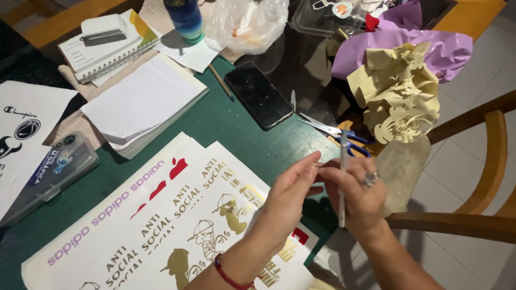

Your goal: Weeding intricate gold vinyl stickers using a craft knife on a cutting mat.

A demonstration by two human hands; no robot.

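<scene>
Your right hand (359, 196) is closed around a thin tool (343, 182), held upright just off the mat's (226, 118) right edge. Your left hand (293, 190) pinches its fingertips (313, 159) together beside the tool's upper part, above the sticker sheet (161, 225). Scissors (336, 134) lie nearby.

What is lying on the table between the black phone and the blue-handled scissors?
In the head view, a small pale pen-like tool lies between the black phone and the scissors, on the dark table.
</scene>
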